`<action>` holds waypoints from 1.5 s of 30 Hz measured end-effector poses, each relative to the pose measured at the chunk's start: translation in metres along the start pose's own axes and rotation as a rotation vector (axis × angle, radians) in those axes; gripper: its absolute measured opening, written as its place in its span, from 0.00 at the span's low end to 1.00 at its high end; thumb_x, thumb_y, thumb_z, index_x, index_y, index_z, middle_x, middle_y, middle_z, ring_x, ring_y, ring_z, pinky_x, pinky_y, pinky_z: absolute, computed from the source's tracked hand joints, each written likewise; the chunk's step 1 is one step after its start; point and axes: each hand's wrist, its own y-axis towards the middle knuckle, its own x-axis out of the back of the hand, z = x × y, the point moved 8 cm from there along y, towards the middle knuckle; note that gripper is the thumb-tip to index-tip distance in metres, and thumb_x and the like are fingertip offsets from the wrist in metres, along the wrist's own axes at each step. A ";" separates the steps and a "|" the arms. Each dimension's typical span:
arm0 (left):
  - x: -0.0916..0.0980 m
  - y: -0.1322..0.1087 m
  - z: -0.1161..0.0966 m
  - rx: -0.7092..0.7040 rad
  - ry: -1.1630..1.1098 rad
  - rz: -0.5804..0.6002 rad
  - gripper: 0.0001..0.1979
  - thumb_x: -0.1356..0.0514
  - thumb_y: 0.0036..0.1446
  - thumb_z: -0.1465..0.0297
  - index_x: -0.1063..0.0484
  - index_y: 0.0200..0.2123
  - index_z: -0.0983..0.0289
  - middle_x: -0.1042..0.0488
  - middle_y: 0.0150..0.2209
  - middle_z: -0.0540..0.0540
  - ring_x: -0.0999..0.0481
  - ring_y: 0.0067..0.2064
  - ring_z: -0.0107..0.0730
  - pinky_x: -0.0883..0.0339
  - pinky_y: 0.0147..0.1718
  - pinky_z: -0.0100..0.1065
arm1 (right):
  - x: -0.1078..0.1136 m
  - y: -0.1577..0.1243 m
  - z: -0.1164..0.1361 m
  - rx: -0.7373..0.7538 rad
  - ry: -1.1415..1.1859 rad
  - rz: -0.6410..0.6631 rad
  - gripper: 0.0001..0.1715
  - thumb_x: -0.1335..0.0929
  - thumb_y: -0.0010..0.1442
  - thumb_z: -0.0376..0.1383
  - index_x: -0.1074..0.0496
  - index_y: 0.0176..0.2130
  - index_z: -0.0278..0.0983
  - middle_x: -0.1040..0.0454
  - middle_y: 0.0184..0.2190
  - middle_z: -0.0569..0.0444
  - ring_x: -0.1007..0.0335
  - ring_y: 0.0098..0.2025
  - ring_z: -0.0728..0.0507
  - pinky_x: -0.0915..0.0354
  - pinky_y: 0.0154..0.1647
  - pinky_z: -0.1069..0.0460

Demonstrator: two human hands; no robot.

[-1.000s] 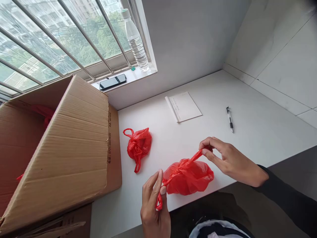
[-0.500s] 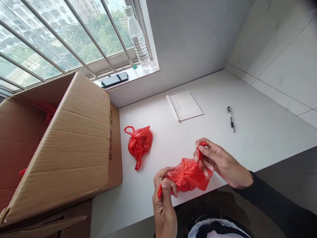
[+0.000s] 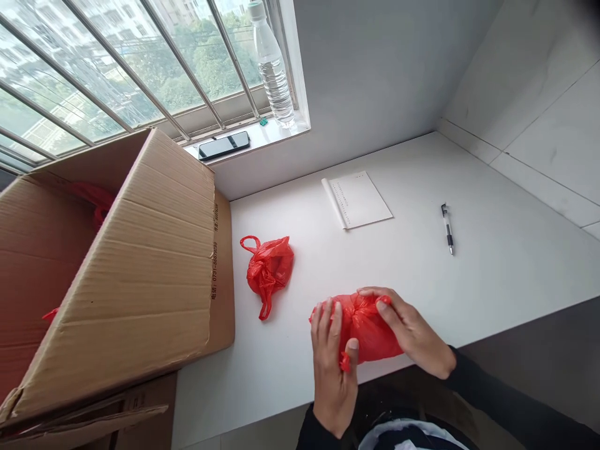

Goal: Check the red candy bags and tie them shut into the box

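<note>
A knotted red plastic bag (image 3: 370, 331) lies near the table's front edge, between my two hands. My left hand (image 3: 330, 365) rests on its left side, fingers stretched out flat over the plastic and thumb apart. One twisted handle end pokes out beside that thumb. On the right side, my right hand (image 3: 412, 328) holds the bag, its thumb pressed by the other handle end and its fingers along the far side. Whatever is inside the bag cannot be made out. A second knotted red plastic bag (image 3: 272, 269), with looped handles, lies farther left, touched by neither hand.
An open cardboard box (image 3: 154, 250) with red plastic inside stands at the left. A notepad (image 3: 363, 200) and a pen (image 3: 447, 228) lie on the white table (image 3: 506, 250). On the windowsill are a phone (image 3: 225, 145) and a water bottle (image 3: 275, 81).
My hands have let the pulled handles down and moved onto the bag's sides. The left fingers have uncurled and flattened over it. The view has shifted slightly.
</note>
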 end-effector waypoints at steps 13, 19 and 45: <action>-0.035 0.004 0.016 -0.184 0.432 -0.039 0.34 0.47 0.68 0.74 0.53 0.74 0.60 0.41 0.72 0.59 0.49 0.74 0.45 0.56 0.72 0.55 | -0.028 -0.005 -0.021 0.435 -0.679 -0.088 0.34 0.38 0.71 0.33 0.46 0.72 0.45 0.32 0.67 0.50 0.40 0.70 0.38 0.38 0.69 0.34; -0.038 0.007 0.017 -0.168 0.446 -0.022 0.33 0.48 0.69 0.74 0.52 0.74 0.61 0.43 0.73 0.57 0.50 0.75 0.43 0.58 0.72 0.53 | -0.030 -0.001 -0.030 0.411 -0.696 -0.064 0.31 0.39 0.71 0.33 0.42 0.70 0.43 0.31 0.66 0.48 0.38 0.69 0.37 0.40 0.69 0.32; -0.004 -0.023 0.039 0.832 -0.812 -0.051 0.35 0.52 0.56 0.33 0.35 0.30 0.62 0.36 0.22 0.48 0.38 0.18 0.25 0.47 0.13 0.27 | 0.009 0.002 -0.027 -0.041 -0.191 -0.014 0.29 0.32 0.65 0.53 0.32 0.62 0.50 0.26 0.57 0.51 0.29 0.60 0.36 0.29 0.60 0.43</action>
